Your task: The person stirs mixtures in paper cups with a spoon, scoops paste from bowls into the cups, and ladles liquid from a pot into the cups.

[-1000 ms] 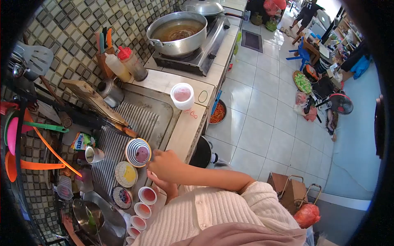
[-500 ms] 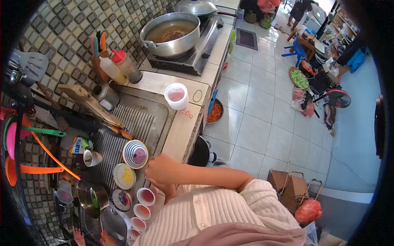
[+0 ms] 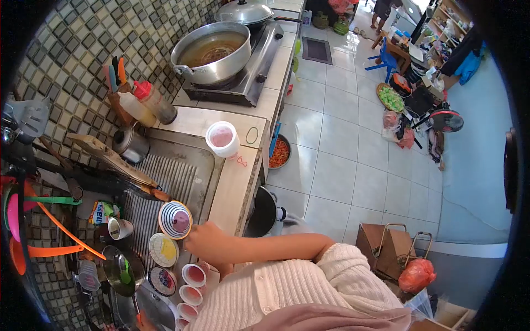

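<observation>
My right hand point(image 3: 205, 243) reaches across my body to the counter edge with its fingers curled. Whatever is between them is hidden. Beside it stands a striped bowl point(image 3: 169, 218) with something purple inside. My left hand point(image 3: 223, 268) is mostly covered by my right forearm, so its fingers do not show. Near my hands are a container with a yellow top point(image 3: 164, 250), a round dark patterned container point(image 3: 162, 281) and a row of several plastic cups with pink contents point(image 3: 194, 275). A white tub with pink contents point(image 3: 222, 139) stands farther along the counter.
Another person's hand point(image 3: 145, 324) is at the sink by a metal pan point(image 3: 117, 259) with a green utensil inside. A large pot point(image 3: 212, 52) of liquid sits on the stove point(image 3: 243, 91). A cutting board point(image 3: 113, 160) leans by the wall. Shredded orange food fills a floor basin point(image 3: 280, 151).
The view has shifted slightly, moving most of the scene left. My right hand stays by the striped bowl. The other person's open hand at the lower left has mostly left view.
</observation>
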Available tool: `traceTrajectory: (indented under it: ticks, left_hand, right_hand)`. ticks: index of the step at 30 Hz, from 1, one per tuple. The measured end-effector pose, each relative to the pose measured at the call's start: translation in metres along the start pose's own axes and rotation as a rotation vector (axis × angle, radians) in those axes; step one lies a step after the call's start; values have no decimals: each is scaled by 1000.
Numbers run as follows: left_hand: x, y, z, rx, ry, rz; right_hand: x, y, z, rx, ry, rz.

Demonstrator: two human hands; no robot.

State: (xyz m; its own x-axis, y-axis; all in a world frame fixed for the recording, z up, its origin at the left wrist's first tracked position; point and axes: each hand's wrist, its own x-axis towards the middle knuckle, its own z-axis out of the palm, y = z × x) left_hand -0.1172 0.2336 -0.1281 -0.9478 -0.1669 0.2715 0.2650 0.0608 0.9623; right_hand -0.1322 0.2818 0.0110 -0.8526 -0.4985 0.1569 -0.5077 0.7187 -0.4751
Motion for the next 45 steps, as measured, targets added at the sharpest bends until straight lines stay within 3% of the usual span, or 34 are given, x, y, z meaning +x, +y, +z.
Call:
traceTrajectory:
  ticks: [2,5,8,10,13,16,20,23,25,29,38,39,40,42,44,45]
  left_hand:
    - [-2,-1,-4,2,7,-6]
    - [-3,-1,-8,-2,10,-10]
    - [-3,-2,-8,-12,20,-9]
    - [-5,-1,-10,-17,27,-12]
    - [-6,-1,-13,-26,39,-11]
    - [-4,-1,-14,-40,37,-7]
    - [-4,0,-16,-55,25,-12]
    - [-2,-1,-14,-66,20,-10]
    - [-3,-1,-13,-74,19,-12]
    - [-5,0,-17,-77,30,-17]
    - [-21,7,-30,-72,193,-24]
    - [-19,20,-26,-136,255,-196]
    - [-20,16,-25,-130,294,-194]
    - [-24,5,-25,-249,210,-123]
    - [-20,4,-24,-131,352,-194]
    - [-19,1,-23,-32,341,-108]
  right_hand:
    - [-1,2,-5,-6,-33,27]
    - [-1,6,-5,-40,109,27]
    - [-1,7,-4,6,103,-72]
    - [0,8,4,-20,-91,-121]
    - [2,8,-1,-47,-7,-19]
    - [2,11,7,-8,67,-117]
    - [1,8,-8,-33,-70,-16]
    - [3,12,-1,9,111,9]
    - [1,13,-2,-28,-20,-97]
    - [1,13,-5,9,-11,-34]
    - [0,24,4,-9,142,-53]
    - [2,25,4,39,231,-82]
    - [3,26,3,90,316,-112]
    - [1,31,-2,50,189,-151]
    - [0,37,-10,-64,-16,-169]
    - [5,40,-18,-36,-33,-153]
